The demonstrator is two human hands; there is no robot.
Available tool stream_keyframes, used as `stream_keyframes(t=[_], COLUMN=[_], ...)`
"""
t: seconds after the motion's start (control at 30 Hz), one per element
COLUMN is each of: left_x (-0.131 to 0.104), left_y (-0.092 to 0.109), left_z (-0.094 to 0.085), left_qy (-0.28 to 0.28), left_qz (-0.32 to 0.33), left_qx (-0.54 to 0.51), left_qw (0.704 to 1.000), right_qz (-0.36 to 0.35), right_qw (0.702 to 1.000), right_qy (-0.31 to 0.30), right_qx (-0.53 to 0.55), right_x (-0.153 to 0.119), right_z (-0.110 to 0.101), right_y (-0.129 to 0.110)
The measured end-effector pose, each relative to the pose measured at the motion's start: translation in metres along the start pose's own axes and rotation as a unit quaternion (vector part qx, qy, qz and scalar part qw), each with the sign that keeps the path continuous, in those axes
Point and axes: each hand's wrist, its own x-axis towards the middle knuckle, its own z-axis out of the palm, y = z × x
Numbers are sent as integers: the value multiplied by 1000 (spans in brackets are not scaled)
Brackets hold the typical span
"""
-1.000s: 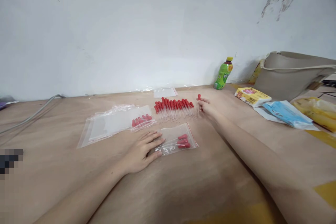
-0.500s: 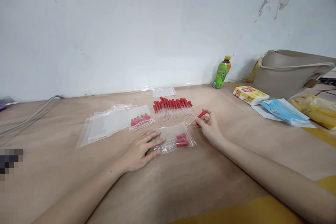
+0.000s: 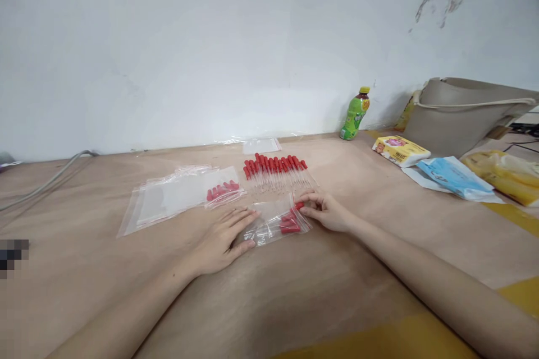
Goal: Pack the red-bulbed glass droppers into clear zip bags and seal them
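A clear zip bag (image 3: 269,229) lies on the brown-covered table with several red-capped droppers (image 3: 289,226) inside. My left hand (image 3: 223,238) rests with its fingers spread on the bag's left end. At the bag's mouth on the right, my right hand (image 3: 322,208) pinches the red end of one dropper (image 3: 299,205), whose thin part reaches into the bag. Behind the bag is a row of many droppers (image 3: 275,165) with red bulbs and clear stems. To the left, filled bags (image 3: 223,190) overlap a spread stack of flat bags (image 3: 168,199).
Another flat bag (image 3: 261,146) lies near the wall. At the right are a green bottle (image 3: 355,115), a yellow tissue pack (image 3: 400,150), a blue packet (image 3: 455,178), a yellow bag (image 3: 505,176) and a grey bin (image 3: 450,118). A cable (image 3: 50,180) runs along the left.
My right hand has moved left and slightly down, bringing its dropper from beside the bag into the bag's mouth. My left hand has stayed on the bag.
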Motion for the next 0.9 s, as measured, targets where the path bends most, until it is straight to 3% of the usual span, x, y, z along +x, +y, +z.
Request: stream_keyframes(t=[0.1,0.2,0.33,0.47,0.6,0.67,0.73,0.9], left_x=[0,0,0,1,0,0,0,1], left_y=[1,1,1,1,1,0,-1,-4], left_z=[0,0,0,0,0,1,1,2], left_qy=[9,15,12,13,20,15,8,-6], left_qz=[11,11,9,13,19,19,16,15], left_qx=[-3,0,5,7,7,14,19,22], left_qw=[1000,1000,1000,1000,1000,1000,1000,1000], right_qz=[1,54,112,38,-30,-30,13,124], right_qw=[1000,998,992,989,993,995,996,963], right_qy=[-6,5,65,119,77,56,58,179], right_qx=[5,43,11,-74,-85,-78,-71,-159], right_x=[6,8,6,4,3,3,7,39], right_z=[5,10,15,22,26,22,13,-26], right_y=[0,0,1,4,4,4,5,15])
